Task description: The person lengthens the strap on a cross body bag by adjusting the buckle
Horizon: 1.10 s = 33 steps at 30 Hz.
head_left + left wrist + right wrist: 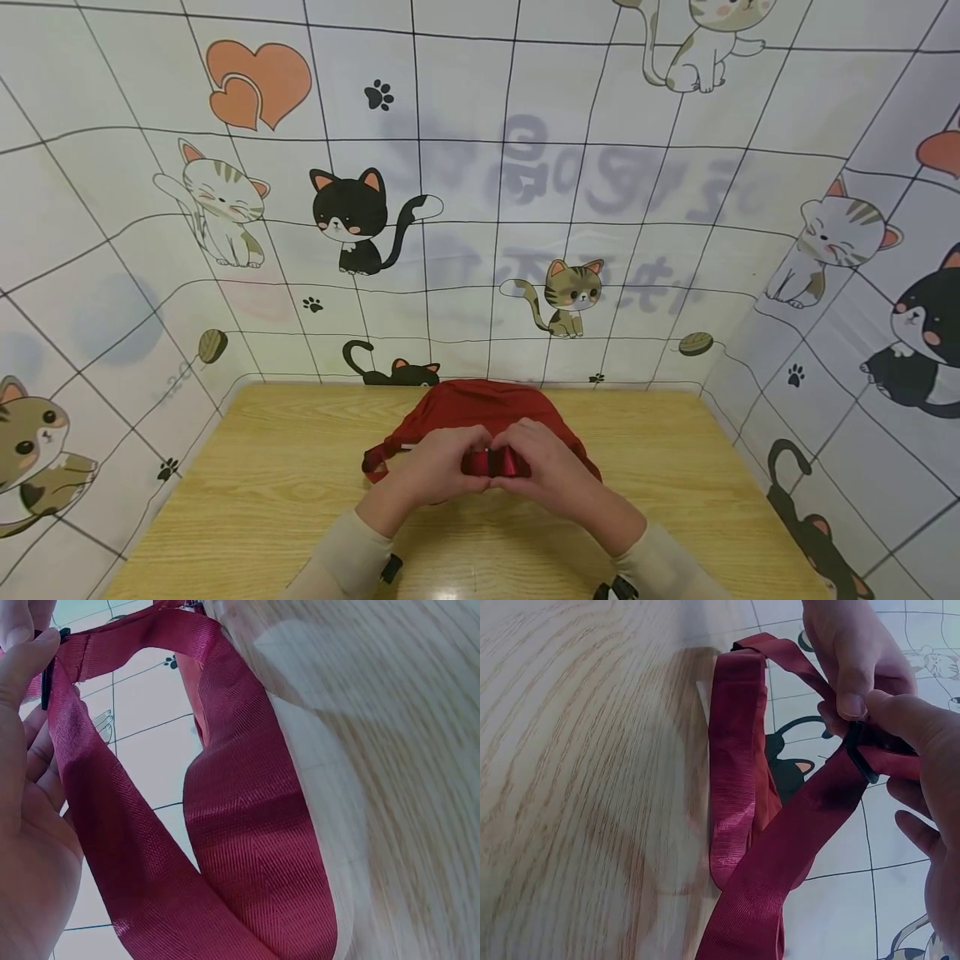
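A red fabric bag (487, 404) lies on the table, its dark red webbing strap (255, 825) looping out in front. Both hands meet at a black strap slider (861, 754) threaded on that webbing. My left hand (431, 467) pinches the strap beside the slider, thumb on top. From the other side my right hand (555, 471) pinches the strap at the slider, its thumb close to the left thumb. In the right wrist view the strap hangs down from the slider and doubles back beside the bag. Part of the slider is hidden behind the fingers.
The wood-grain table (300, 467) is bordered by a white, grid-lined sheet (465, 183) printed with cartoon cats, at the back and sides. A black strap end with a buckle (375, 460) sits at the bag's left corner.
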Motion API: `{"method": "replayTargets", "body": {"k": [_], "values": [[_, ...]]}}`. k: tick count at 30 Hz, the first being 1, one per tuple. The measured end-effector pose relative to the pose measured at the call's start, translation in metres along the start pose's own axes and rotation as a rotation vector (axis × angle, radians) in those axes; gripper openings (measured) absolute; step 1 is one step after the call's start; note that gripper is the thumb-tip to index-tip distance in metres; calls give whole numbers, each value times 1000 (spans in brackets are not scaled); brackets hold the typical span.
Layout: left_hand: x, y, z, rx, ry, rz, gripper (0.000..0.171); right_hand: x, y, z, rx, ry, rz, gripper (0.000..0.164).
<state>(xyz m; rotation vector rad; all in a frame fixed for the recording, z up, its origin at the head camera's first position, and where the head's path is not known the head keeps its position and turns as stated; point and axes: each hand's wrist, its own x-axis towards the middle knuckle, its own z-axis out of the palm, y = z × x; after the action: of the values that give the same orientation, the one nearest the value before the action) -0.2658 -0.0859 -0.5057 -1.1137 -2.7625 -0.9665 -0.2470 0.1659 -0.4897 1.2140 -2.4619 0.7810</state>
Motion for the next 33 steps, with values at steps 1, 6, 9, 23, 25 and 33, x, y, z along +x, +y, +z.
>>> {"method": "replayTargets", "body": {"k": [1, 6, 9, 23, 25, 33], "values": [[0, -1, 0, -5, 0, 0, 38, 0, 0, 0, 6, 8, 5, 48], [-2, -3, -1, -23, 6, -7, 38, -6, 2, -3, 183, 75, 63, 45], [-3, -4, -2, -44, 17, -19, 39, -11, 5, -5, 313, 121, 102, 42], [-3, -4, -2, -23, 20, 13, 38, 1, -3, -9, -140, -24, -3, 46], [-3, -2, -2, -19, 21, 19, 37, 5, -8, -9, -237, -36, -31, 46], [-4, -1, -3, -22, 11, -3, 36, 7, -16, -12, -275, -45, -18, 41]]}}
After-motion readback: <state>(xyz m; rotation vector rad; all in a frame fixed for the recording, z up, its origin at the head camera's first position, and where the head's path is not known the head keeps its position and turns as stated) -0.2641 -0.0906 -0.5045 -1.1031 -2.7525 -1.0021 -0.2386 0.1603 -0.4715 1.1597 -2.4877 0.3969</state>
